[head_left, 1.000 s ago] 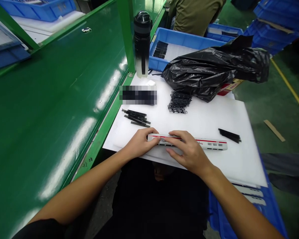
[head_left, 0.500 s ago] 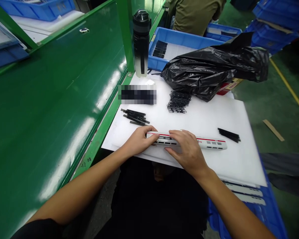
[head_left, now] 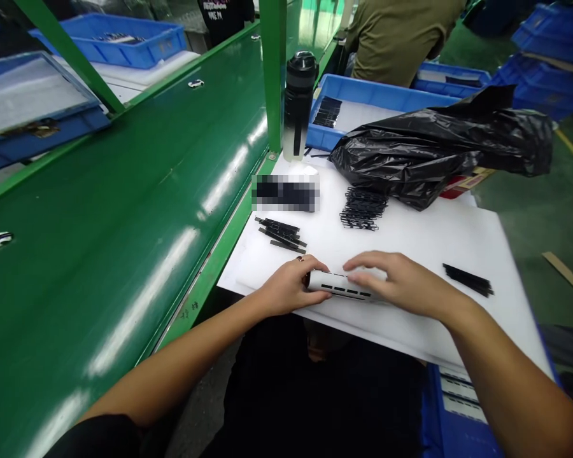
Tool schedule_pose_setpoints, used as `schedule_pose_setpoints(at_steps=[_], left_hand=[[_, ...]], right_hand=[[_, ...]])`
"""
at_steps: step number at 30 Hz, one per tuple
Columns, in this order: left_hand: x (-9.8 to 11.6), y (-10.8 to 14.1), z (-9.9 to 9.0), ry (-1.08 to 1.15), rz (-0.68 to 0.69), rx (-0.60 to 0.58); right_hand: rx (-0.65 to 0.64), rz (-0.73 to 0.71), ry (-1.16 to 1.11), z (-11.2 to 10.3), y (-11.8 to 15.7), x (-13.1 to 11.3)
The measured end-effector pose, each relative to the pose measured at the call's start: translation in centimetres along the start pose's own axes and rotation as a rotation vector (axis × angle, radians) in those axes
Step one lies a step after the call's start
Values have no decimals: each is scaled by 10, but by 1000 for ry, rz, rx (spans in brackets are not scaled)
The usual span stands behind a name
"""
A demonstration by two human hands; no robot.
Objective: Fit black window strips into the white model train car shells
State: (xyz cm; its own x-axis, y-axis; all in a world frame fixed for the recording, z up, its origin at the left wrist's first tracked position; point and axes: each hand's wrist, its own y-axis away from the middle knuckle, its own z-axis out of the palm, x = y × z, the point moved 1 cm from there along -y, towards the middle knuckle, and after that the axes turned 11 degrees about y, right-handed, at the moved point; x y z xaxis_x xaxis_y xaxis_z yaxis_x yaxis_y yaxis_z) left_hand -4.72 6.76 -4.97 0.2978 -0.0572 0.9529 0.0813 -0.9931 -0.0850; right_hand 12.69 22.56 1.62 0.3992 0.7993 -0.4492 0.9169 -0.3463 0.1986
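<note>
A white toy train car shell (head_left: 346,286) with a row of black window slots lies crosswise near the front edge of the white foam-topped table. My left hand (head_left: 291,286) is closed around its left end, thumb on the near side and fingers over the top. Over the right part of the shell is my right hand (head_left: 396,280), its thumb and fingers curled on it; the hand hides that end. Beyond my left hand lies a loose pile of thin black strips (head_left: 281,234). A larger stack of black window-frame pieces (head_left: 363,208) sits farther back.
More black strips (head_left: 468,280) lie to the right. A black plastic bag (head_left: 439,146), a blue tray (head_left: 386,92) and a dark bottle (head_left: 298,102) stand at the back. Toy cars (head_left: 195,83) rest on the green belt (head_left: 124,242). A co-worker's back (head_left: 401,38) shows beyond.
The shell has been rolled, so its red stripe no longer shows and the window slots face me. My right hand has shifted rightward along it. The camera view has swung left.
</note>
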Motion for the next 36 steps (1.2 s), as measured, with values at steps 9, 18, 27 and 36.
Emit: schedule_pose_setpoints(at_steps=[9, 18, 27, 36], left_hand=[[-5, 4, 5, -7, 57, 40], [1, 2, 0, 51, -4, 46], [0, 1, -2, 86, -80, 36], [-2, 0, -3, 94, -82, 40]], right_hand=[[-65, -150, 215, 29, -124, -49], [155, -89, 55, -4, -87, -47], [566, 283, -756, 19, 21, -34], [689, 503, -684, 66, 48, -34]])
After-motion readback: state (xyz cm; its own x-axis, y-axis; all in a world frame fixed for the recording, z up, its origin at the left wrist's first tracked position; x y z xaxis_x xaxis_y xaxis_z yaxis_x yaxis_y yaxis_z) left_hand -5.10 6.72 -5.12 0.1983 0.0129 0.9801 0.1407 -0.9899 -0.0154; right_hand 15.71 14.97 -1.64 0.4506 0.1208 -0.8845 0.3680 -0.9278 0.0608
